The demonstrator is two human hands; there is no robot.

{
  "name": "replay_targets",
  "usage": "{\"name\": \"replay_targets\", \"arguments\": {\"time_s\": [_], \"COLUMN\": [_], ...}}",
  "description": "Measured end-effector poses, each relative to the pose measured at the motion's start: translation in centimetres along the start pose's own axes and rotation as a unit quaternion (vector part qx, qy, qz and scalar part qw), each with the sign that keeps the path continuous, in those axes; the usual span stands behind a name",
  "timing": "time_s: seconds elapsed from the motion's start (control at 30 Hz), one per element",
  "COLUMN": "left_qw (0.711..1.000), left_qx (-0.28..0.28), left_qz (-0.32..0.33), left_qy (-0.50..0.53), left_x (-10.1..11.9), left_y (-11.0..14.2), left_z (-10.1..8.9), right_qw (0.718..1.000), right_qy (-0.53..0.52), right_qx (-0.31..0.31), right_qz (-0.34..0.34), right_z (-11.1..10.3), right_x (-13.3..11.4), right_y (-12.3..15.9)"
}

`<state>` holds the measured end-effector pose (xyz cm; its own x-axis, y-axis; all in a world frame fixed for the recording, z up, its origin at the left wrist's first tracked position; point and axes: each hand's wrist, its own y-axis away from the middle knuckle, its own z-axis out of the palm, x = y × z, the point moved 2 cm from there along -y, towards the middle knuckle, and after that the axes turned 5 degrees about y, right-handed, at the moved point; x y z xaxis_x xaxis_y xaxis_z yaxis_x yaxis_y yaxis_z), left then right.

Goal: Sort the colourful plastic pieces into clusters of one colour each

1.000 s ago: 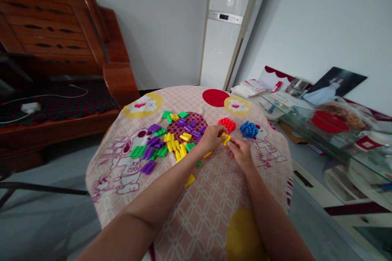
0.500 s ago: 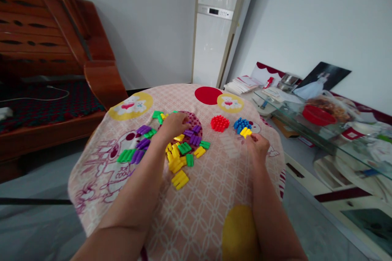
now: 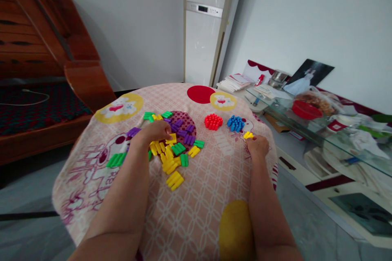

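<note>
My left hand point(image 3: 157, 131) is over the pile of toy building blocks, fingers curled closed; what they hold, if anything, is hidden. A yellow block point(image 3: 172, 139) lies just by its fingertips. Around it lie more yellow blocks point(image 3: 169, 165), green blocks point(image 3: 178, 149) and purple blocks point(image 3: 189, 140). At the right side of the table my right hand point(image 3: 259, 147) pinches a yellow block point(image 3: 248, 135). Just beyond and left of that block is a cluster of blue blocks point(image 3: 235, 123), with a cluster of red blocks point(image 3: 213, 122) further left.
A patterned cloth point(image 3: 202, 204) covers the round table. To the right stands a glass-topped cabinet point(image 3: 346, 147) with papers, a red bowl point(image 3: 306, 110) and bags. A wooden bench point(image 3: 82, 73) is on the left, and a tall white appliance point(image 3: 200, 45) stands behind the table.
My right hand has moved the yellow block rightward, off the blue cluster. My left hand has drawn back to the left over the pile. The camera view has turned slightly right.
</note>
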<state>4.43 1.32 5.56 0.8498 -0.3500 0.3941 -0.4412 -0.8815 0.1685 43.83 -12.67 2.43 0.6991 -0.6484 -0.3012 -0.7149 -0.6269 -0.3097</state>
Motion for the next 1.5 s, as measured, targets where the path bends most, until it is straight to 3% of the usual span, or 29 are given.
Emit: {"name": "replay_targets", "arguments": {"time_s": [0.2,0.3,0.4,0.5,0.63,0.8,0.9,1.1,1.23,1.37,1.5], "left_qw": [0.999,0.991,0.966,0.940,0.934,0.931,0.924,0.904,0.900,0.902,0.914], "left_qx": [0.018,0.046,0.074,0.095,0.088,0.064,0.106,0.152,0.133,0.144,0.174], "left_qz": [-0.001,0.010,0.069,0.143,0.218,0.262,0.272,0.285,0.287,0.277,0.257], "left_qy": [0.047,0.124,0.236,0.293,0.269,0.247,0.248,0.279,0.299,0.299,0.260], "left_x": [-0.4,-0.1,1.2,3.5,7.4,11.6,13.1,13.8,13.7,13.3,12.2], "left_y": [0.2,0.8,1.1,1.0,0.6,0.5,0.5,0.8,0.6,0.3,0.5], "left_z": [-0.2,-0.9,-1.5,-1.4,0.1,3.1,4.2,5.0,5.3,4.5,2.7], "right_qw": [1.000,1.000,0.996,0.980,0.915,0.843,0.823,0.811,0.834,0.897,0.942], "right_qy": [-0.001,-0.017,-0.058,-0.171,-0.347,-0.422,-0.439,-0.449,-0.417,-0.373,-0.316], "right_qx": [-0.014,-0.012,0.056,0.092,-0.001,-0.121,-0.143,-0.218,-0.199,-0.088,0.028], "right_qz": [0.013,0.020,0.026,-0.040,-0.205,-0.310,-0.332,-0.304,-0.301,-0.221,-0.109], "right_z": [-0.5,-0.9,-1.4,-1.2,-0.1,0.1,-0.1,0.4,0.0,-0.7,-1.0], "right_x": [0.0,0.0,-0.5,-2.2,-5.6,-8.5,-8.9,-8.1,-7.5,-5.2,-1.8], "right_y": [0.1,0.1,0.3,1.2,4.0,7.1,7.4,6.8,6.1,3.7,1.1]}}
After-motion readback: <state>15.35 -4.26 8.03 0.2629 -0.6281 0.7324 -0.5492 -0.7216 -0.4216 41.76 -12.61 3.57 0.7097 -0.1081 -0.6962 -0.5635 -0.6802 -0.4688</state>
